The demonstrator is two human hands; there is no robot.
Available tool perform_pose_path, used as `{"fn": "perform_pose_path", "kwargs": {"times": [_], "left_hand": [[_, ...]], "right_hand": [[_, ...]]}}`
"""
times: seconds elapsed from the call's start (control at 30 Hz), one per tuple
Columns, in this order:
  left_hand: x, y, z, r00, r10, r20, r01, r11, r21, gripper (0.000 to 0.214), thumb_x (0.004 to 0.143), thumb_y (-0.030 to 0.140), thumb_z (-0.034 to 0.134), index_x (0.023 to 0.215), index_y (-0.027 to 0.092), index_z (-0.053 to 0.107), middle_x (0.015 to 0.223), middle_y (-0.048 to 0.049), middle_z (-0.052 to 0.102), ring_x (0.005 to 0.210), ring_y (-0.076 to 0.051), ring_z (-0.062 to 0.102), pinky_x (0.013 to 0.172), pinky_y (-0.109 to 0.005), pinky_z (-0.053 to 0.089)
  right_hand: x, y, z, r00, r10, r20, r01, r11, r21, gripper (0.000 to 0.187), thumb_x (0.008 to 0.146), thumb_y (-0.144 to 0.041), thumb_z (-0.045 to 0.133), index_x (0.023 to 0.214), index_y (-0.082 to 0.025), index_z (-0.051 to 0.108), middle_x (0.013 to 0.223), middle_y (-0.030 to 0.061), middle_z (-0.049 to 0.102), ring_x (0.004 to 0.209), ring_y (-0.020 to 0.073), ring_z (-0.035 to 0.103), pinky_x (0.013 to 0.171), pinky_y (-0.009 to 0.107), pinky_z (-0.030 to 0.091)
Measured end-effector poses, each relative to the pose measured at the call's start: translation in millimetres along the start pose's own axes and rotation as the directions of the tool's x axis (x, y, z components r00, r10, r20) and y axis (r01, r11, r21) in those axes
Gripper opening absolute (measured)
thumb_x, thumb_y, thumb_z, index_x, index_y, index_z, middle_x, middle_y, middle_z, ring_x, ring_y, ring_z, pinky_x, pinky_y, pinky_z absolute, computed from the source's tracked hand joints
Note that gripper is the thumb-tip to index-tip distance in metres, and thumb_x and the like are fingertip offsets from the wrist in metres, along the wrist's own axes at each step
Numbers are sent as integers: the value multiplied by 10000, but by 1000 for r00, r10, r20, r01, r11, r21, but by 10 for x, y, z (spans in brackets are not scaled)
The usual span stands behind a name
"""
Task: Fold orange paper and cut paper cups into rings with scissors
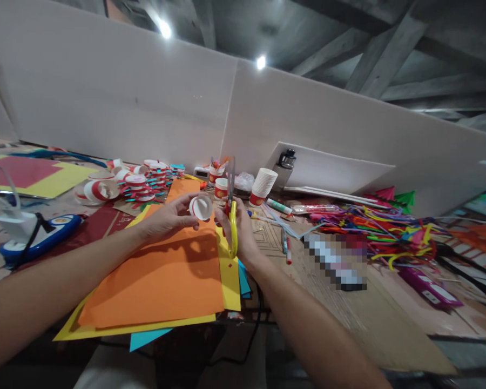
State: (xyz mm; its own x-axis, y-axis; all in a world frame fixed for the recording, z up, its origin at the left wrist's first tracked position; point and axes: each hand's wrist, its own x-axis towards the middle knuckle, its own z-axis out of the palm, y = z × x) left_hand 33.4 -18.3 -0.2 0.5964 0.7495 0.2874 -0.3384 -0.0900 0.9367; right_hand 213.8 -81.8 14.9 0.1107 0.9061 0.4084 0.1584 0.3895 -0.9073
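Note:
My left hand (176, 217) holds a cut-down paper cup (201, 208), white with a red band, between thumb and fingers. Its round white side faces me. Just to the right, my right hand (240, 229) grips yellow-handled scissors (233, 229) whose blades point upward, apart from the cup. Under both hands lies a stack of coloured paper, an orange sheet (166, 286) on top of yellow (231, 292) and blue ones. Behind the hands stand a short red-and-white paper cup (221, 188) and a tall stack of paper cups (263, 186).
Cut cup pieces (99, 190) and red-white cup shapes with blue strips (156, 178) lie at left, near a blue power strip (40, 237). To the right are markers (284, 243), colourful pipe cleaners (372, 227) and a purple box (429, 289). White boards (146, 92) rise behind.

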Motion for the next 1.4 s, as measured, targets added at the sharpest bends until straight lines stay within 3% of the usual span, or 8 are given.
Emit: {"fn": "perform_pose_path", "kwargs": {"times": [0.3,0.43,0.63,0.8,1.0,1.13,1.27,1.4], "left_hand": [[-41,6,60,990,-33,136,47,994,-96,464,753,257,741,1187,187,593,922,-62,645,681,-146,622,572,-253,492],[-29,24,62,995,-48,84,58,990,-128,371,746,284,733,1080,157,634,826,-47,644,642,-161,628,550,-274,511],[-25,62,77,1000,-11,22,12,998,-61,379,724,241,750,1078,154,648,884,-55,648,699,-139,602,583,-245,526],[-24,14,81,996,4,85,-2,1000,-29,492,720,183,760,1186,235,613,843,-25,647,707,-139,619,589,-239,525],[-44,-10,111,985,-37,167,42,999,-31,476,687,291,792,1134,206,652,1048,-101,664,760,-176,648,556,-246,504],[-65,31,144,991,-59,123,63,998,-28,532,625,195,826,1122,207,636,986,-69,656,755,-157,631,556,-222,497],[-60,70,110,995,-28,98,37,995,-92,484,717,259,776,1168,205,610,954,-63,635,735,-153,632,560,-221,482],[36,125,59,998,46,34,-40,989,-142,482,739,289,764,1186,201,605,1014,-77,636,789,-151,627,597,-212,476]], "right_hand": [[32,127,-2,996,18,92,-16,999,-28,461,693,-276,671,1128,-205,537,809,-10,584,674,131,529,619,249,447],[39,156,-2,998,23,63,-22,1000,-20,422,712,-313,661,1104,-208,547,770,-21,558,660,126,524,606,243,453],[19,112,1,999,6,39,-7,999,31,386,743,-354,667,1084,-236,531,737,-34,520,634,124,525,619,259,475],[7,65,14,998,-37,47,35,998,55,389,745,-338,681,1089,-233,532,751,-32,517,671,123,531,645,250,476],[44,91,10,994,-63,90,59,997,48,402,751,-327,677,1108,-218,528,833,0,567,718,138,544,647,257,477],[45,89,-3,997,-42,57,41,999,14,354,769,-352,655,1073,-224,527,790,-15,545,680,130,529,640,257,474],[29,21,-13,1000,1,-6,-1,999,36,355,775,-405,639,1048,-224,503,761,-24,519,637,122,508,623,257,473],[30,-23,-40,998,-45,33,45,999,23,326,776,-379,641,1025,-216,508,808,-9,550,735,143,551,689,266,482]]}}
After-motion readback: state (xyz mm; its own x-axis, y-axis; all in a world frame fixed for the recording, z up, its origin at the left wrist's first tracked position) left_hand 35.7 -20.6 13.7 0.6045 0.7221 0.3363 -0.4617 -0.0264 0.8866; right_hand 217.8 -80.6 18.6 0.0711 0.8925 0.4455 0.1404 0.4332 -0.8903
